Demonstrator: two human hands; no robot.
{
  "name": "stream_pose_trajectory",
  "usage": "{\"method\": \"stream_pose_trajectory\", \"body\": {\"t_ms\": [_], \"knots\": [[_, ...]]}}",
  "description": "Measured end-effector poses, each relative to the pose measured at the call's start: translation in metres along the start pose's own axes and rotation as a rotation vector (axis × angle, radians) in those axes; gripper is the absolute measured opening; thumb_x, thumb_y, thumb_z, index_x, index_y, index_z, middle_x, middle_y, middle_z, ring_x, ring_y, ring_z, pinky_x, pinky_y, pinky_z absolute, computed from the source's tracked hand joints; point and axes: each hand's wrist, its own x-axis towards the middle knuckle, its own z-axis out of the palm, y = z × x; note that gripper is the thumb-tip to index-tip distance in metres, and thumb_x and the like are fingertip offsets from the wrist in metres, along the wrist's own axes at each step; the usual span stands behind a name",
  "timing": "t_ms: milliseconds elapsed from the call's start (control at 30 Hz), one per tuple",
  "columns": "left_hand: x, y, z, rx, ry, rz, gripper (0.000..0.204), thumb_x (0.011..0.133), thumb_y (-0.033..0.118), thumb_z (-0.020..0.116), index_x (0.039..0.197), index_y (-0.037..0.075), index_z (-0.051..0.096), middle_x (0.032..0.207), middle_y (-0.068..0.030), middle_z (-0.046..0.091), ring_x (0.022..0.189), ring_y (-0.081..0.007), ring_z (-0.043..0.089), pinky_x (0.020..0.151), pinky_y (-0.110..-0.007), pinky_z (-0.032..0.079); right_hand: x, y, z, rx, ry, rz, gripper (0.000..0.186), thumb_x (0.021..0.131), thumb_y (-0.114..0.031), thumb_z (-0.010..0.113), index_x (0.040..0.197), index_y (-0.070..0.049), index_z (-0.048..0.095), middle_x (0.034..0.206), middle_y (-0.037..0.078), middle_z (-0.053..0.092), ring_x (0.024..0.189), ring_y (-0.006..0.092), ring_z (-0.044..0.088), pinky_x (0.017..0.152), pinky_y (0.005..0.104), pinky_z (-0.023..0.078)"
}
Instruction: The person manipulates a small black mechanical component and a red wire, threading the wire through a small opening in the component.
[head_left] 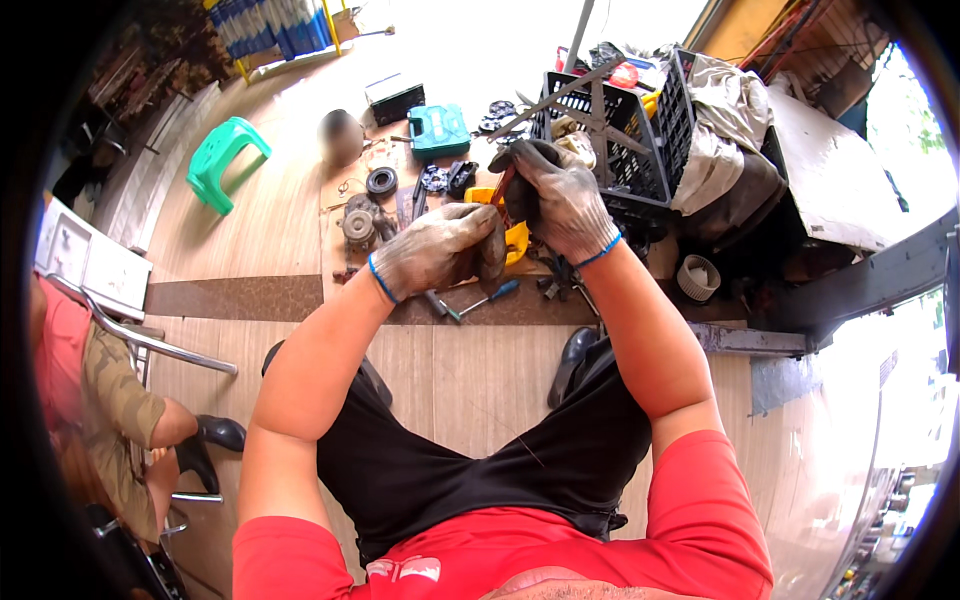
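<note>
Both my hands wear stained grey work gloves with blue cuffs and are raised over a spread of tools and parts. My left hand (pixel 435 248) has its fingers curled together; whatever they may hold is hidden. Slightly higher and farther away, my right hand (pixel 562 205) pinches with thumb and fingers. A thin reddish-brown piece (pixel 503 186) shows beside its fingertips, too small to name. Beneath and between the hands a yellow object (pixel 516 243) is partly covered. Nearer me, below my left hand, lies a screwdriver with a blue handle (pixel 505 289).
Beyond my hands are a teal tool case (pixel 438 131), a black ring (pixel 381 181) and a round metal part (pixel 358 227). Black crates (pixel 610 150) stand far right, near a white slotted drum (pixel 698 277). A green stool (pixel 227 160) stands left; a person (pixel 115 385) sits nearer.
</note>
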Motion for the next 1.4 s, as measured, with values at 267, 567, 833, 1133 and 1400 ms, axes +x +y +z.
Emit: {"method": "stream_pose_trajectory", "body": {"t_ms": [267,567,833,1133,1400], "knots": [[-0.002,0.019,0.015,0.85,0.325,0.112,0.032,0.107,0.033,0.058,0.104,0.003,0.064,0.089,-0.0132,0.066,0.081,-0.029,0.065,0.073,-0.04,0.054,0.009,0.009,-0.001,0.069,0.094,-0.028,0.025,0.105,-0.024,0.062,0.098,-0.001,0.069,0.08,0.007,0.071,0.062,0.0103,0.062,0.055,0.0241,0.047],[0.0,0.01,0.003,1.308,0.573,0.241,0.041,0.108,0.035,0.053,0.105,-0.002,0.068,0.085,-0.0162,0.067,0.084,-0.0292,0.067,0.079,-0.042,0.052,0.009,0.009,-0.02,-0.37,-0.02,-0.016,0.047,0.11,-0.041,0.052,0.118,0.002,0.071,0.092,0.006,0.072,0.078,0.0095,0.065,0.068,0.0257,0.055],[0.0,0.013,0.015,1.408,0.491,0.262,0.038,0.107,0.03,0.053,0.096,-0.003,0.067,0.075,-0.0185,0.064,0.072,-0.0312,0.066,0.072,-0.044,0.052,0.004,0.012,0.005,-0.489,0.088,-0.156,0.023,0.098,-0.02,0.07,0.096,0.003,0.074,0.08,0.003,0.07,0.068,0.0067,0.059,0.061,0.0253,0.049],[-0.001,0.004,0.007,1.596,0.463,0.381,0.034,0.107,0.026,0.05,0.09,0.0,0.065,0.058,-0.014,0.059,0.066,-0.0337,0.066,0.069,-0.046,0.052,0.006,0.021,0.006,-0.819,0.128,-0.327,0.029,0.099,-0.025,0.068,0.097,0.004,0.075,0.076,0.008,0.071,0.066,0.0098,0.059,0.062,0.0298,0.05],[0.003,0.003,0.013,1.688,0.498,0.211,0.027,0.104,0.024,0.056,0.093,0.0,0.065,0.084,-0.0236,0.067,0.08,-0.0442,0.066,0.07,-0.051,0.052,0.013,0.024,-0.008,-0.826,0.212,-0.123,0.031,0.1,-0.029,0.065,0.101,0.0,0.075,0.08,0.018,0.072,0.067,0.0228,0.065,0.066,0.0356,0.053]]}}
